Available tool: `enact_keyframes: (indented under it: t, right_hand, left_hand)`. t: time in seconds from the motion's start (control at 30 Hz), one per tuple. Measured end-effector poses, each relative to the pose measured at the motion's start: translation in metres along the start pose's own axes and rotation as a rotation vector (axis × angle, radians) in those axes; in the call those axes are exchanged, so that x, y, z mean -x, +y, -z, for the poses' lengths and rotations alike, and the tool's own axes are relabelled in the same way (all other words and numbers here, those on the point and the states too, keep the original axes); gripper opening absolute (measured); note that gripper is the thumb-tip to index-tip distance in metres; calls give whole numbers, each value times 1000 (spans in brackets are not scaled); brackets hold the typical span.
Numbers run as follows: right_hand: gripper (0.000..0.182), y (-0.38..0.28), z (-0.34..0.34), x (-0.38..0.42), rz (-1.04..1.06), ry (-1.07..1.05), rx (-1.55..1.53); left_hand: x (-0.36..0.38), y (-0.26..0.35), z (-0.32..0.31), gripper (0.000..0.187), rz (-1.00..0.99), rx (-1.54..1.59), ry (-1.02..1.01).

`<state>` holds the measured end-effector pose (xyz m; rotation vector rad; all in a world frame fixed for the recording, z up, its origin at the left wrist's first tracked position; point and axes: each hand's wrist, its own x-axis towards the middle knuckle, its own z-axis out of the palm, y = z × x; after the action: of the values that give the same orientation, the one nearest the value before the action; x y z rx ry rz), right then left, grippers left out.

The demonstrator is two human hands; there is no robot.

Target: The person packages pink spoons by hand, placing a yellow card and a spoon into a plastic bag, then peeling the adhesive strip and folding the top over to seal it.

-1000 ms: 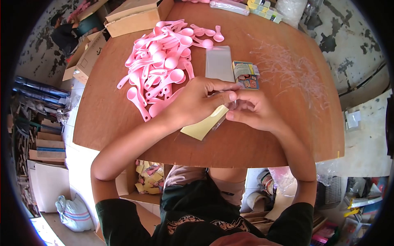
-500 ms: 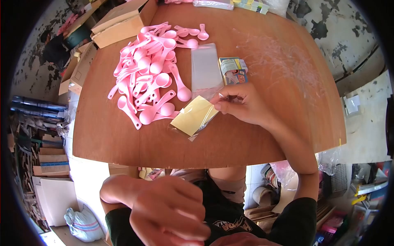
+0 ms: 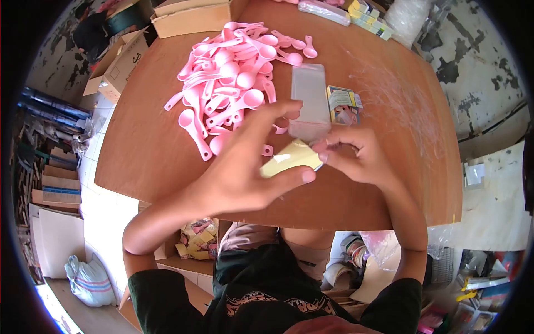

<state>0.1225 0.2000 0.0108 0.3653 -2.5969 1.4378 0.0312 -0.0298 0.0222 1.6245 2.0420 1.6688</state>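
- The cardboard boxes (image 3: pixel 119 61) sit off the table's edge at about ten o'clock, open-topped, likely kept there as stock within arm's reach.
- The heap of pink spoons (image 3: pixel 231 83) lies on the round wooden table (image 3: pixel 150 150) at about eleven o'clock from the hands, loose and spread so that single pieces can be picked off the near edge; one spoon (image 3: pixel 192 131) lies apart at the heap's lower left.
- The left hand (image 3: pixel 245 167) hovers above the table with its fingers spread wide and the thumb stretched toward three o'clock; it grips nothing, though its thumb tip is just beside the yellow packet (image 3: pixel 289 158) and the palm hides part of it.
- The yellow packet lies between the two hands, tilted, its clear wrapper catching the light; it is placed close to the body, where both hands can work on it.
- The stack of clear sleeves (image 3: pixel 308 97) lies flat at twelve o'clock from the packet, just above it and handy for the next draw.
- The right hand (image 3: pixel 356 158) is curled, its forefinger and thumb pinched on the packet's right edge, seemingly to steady it.
- The small printed carton (image 3: pixel 342 103) rests at one o'clock, touching the sleeves' right side.
- More packets (image 3: pixel 364 16) sit at the table's far rim.
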Motion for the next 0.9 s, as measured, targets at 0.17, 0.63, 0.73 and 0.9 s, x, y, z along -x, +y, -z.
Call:
enact_keyframes:
  t: [0.17,0.63,0.73,0.9]
  right_hand:
    - [20,-16,8,-25,28,-307,-22]
    - [31,112,78,-205,-300,8,833]
    - [31,119,77,-211,-438,37,990]
    - [28,111,68,-209,-424,274,954]
  left_hand:
    - [-1,-36,-15,55,317,420,-286]
    - [1,-47,-24,36,525,463,-317]
    - [4,-52,-28,37,506,495,-313]
    - [5,-52,-29,38,399,455,-279]
